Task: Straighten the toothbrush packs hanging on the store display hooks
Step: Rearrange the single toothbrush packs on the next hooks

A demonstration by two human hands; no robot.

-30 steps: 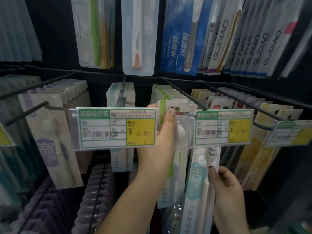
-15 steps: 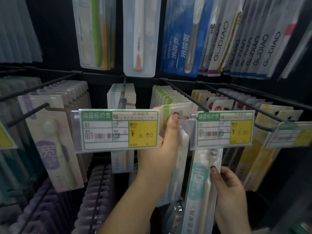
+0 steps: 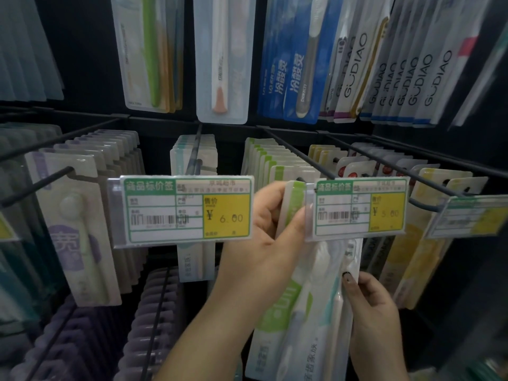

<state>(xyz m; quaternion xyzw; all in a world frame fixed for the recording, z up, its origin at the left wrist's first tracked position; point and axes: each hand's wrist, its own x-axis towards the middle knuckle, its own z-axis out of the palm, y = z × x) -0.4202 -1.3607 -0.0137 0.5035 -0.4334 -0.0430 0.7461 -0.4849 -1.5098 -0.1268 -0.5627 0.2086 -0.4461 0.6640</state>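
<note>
Left of the hands there's a 6.00 price tag [image 3: 185, 210], then the left hand [image 3: 270, 224] pinching the top of the green-edged toothbrush pack [image 3: 295, 284] just by the 5.00 tag [image 3: 360, 209], while the right hand [image 3: 371, 306] grips that pack's lower right edge.

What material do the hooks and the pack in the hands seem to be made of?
The hooks: likely metal wire with a matte black coating; thin, straight, dull. The green-topped pack, held by the left hand and right hand: seemingly printed card under a clear glossy plastic blister, which shows reflections.
</note>
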